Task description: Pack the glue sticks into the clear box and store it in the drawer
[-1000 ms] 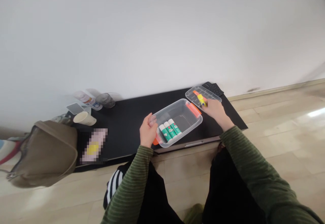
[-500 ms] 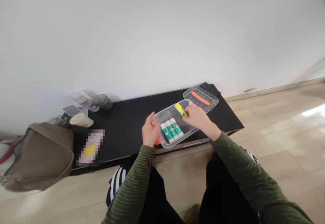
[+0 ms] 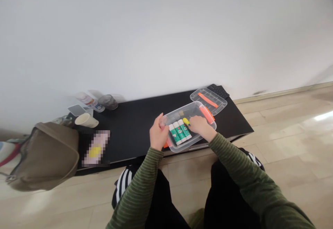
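A clear plastic box point(image 3: 179, 149) with orange latches stands near the front edge of the black cabinet. Three green-and-white glue sticks point(image 3: 180, 132) lie side by side in its left half. My left hand point(image 3: 158, 132) grips the box's left end, thumb over the rim. Inside the box, my right hand point(image 3: 199, 125) is closed around a yellow glue stick point(image 3: 186, 121), just right of the green ones; most of the yellow stick is hidden by the fingers. The box's clear lid point(image 3: 220, 101) with an orange handle lies behind it to the right.
On the left of the black cabinet top point(image 3: 132, 125) are a paper cup point(image 3: 86, 120), a grey cup point(image 3: 108, 102), a white bottle point(image 3: 90, 101) and a brown bag point(image 3: 49, 156). A black dotted object point(image 3: 221, 91) lies by the wall, partly under the lid.
My right hand has lowered the yellow glue stick into the box, close beside the green ones. It has moved off the right latch, which now shows fully. My left hand keeps its hold.
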